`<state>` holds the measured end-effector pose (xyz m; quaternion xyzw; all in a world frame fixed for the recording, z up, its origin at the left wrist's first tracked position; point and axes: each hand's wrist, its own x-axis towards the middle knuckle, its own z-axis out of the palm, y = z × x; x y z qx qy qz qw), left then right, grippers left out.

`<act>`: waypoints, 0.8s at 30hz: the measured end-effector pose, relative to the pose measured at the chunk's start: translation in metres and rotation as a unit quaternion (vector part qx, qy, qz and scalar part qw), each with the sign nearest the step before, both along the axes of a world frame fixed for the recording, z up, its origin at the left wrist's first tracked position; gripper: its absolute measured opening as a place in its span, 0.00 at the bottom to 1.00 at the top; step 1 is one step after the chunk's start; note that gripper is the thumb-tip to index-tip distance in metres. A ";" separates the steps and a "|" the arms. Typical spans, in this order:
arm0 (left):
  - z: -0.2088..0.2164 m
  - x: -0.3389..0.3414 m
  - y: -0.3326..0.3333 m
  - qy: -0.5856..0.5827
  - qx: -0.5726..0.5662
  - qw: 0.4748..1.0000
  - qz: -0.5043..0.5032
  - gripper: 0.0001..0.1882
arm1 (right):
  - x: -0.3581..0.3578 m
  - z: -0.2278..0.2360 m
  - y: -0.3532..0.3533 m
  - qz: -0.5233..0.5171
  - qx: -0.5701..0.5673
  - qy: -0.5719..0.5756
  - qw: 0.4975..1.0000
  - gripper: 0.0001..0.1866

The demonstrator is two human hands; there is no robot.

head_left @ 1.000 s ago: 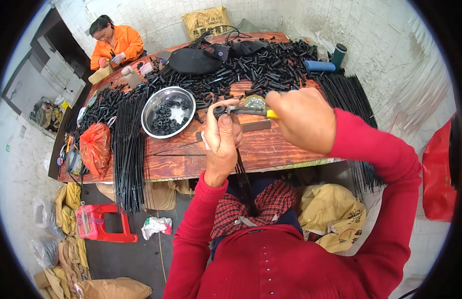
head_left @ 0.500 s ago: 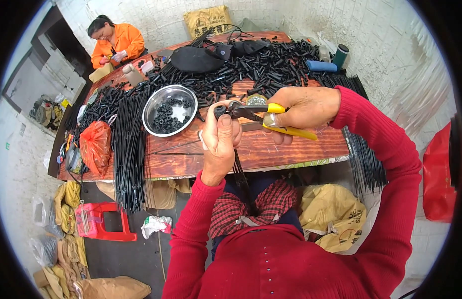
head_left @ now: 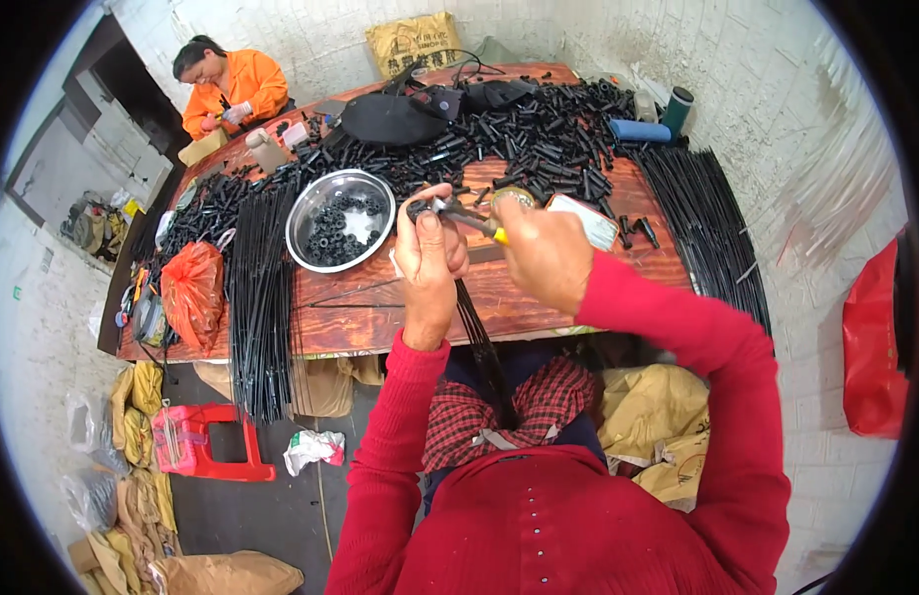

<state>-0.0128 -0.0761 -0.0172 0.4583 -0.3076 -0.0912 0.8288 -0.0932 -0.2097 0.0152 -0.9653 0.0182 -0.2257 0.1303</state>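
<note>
My left hand (head_left: 431, 268) is closed around a small black ring-shaped part (head_left: 417, 209), held up above the near side of the table. Thin black strands (head_left: 476, 322) hang below that hand toward my lap. In my right hand (head_left: 551, 256) is a pair of yellow-handled pliers (head_left: 471, 217). Their metal jaws meet the black part at my left fingertips; whether they grip it I cannot tell. Most of the handles are hidden behind my right fingers. To the left stands a steel bowl (head_left: 297, 251) with several black rings in it.
A large heap of black tubular parts (head_left: 524, 139) covers the far side of the wooden table (head_left: 539, 297). Bundles of black rods (head_left: 259, 297) overhang its near edge. An orange plastic bag (head_left: 191, 288) lies at left. Across the table, a person in orange (head_left: 246, 84) works.
My right hand has turned over and shifted left, covering the pliers' yellow handles. A white rectangular item on the table, formerly behind it, now shows. My left hand stays nearly in place.
</note>
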 end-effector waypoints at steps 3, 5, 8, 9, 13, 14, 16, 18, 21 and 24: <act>0.005 0.006 0.010 -0.005 0.001 1.000 -0.026 0.23 | 0.006 -0.005 0.002 0.031 0.009 -0.021 0.999 0.11; 0.006 0.008 0.017 0.002 -0.008 0.999 -0.039 0.25 | 0.010 0.010 -0.006 0.053 0.021 0.019 0.998 0.12; 0.008 0.010 0.027 0.075 -0.053 0.992 -0.086 0.28 | 0.016 0.030 -0.026 0.202 0.100 0.115 0.968 0.14; 0.007 0.011 0.027 0.077 -0.053 0.992 -0.085 0.28 | 0.017 0.035 -0.029 0.202 0.101 0.116 0.967 0.14; 0.011 0.009 0.028 0.061 -0.057 0.990 -0.117 0.27 | 0.011 0.067 -0.026 0.177 0.010 0.109 0.978 0.12; 0.011 0.007 0.029 0.064 -0.054 0.989 -0.120 0.27 | 0.010 0.072 -0.025 0.183 -0.020 0.118 0.976 0.12; 0.010 0.003 0.029 0.063 -0.046 0.990 -0.115 0.26 | 0.007 0.075 -0.026 0.204 -0.053 0.108 0.972 0.12; 0.008 0.002 0.028 0.050 -0.040 0.991 -0.114 0.26 | 0.005 0.076 -0.026 0.195 -0.058 0.112 0.973 0.11; 0.005 0.000 0.021 0.041 -0.029 0.993 -0.106 0.24 | -0.001 0.075 -0.025 0.178 -0.071 0.098 0.977 0.11; 0.004 -0.001 0.015 0.014 0.012 0.999 -0.040 0.22 | -0.005 0.066 -0.015 0.149 -0.105 0.072 0.981 0.12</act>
